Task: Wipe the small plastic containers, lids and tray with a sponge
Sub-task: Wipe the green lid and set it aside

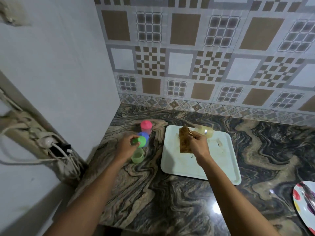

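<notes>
The left hand has its fingers curled round a green lid and holds it just above the open green container, which stands on the surface left of the tray. The right hand pinches a brown sponge by its upper edge, so the sponge hangs over the tray's far half with its long axis running up and down. The lid lies to the left of the sponge, apart from it, with the tray's left rim between the two hands. To wipe the lid, one hand probably has to cross that gap sideways. The right hand could instead lower the sponge onto the tray directly beneath it. A blue-lidded container and a pink-lidded container stand just behind the left hand. A pale container lies at the tray's far edge, behind the sponge. A patterned plate shows at the right margin.
</notes>
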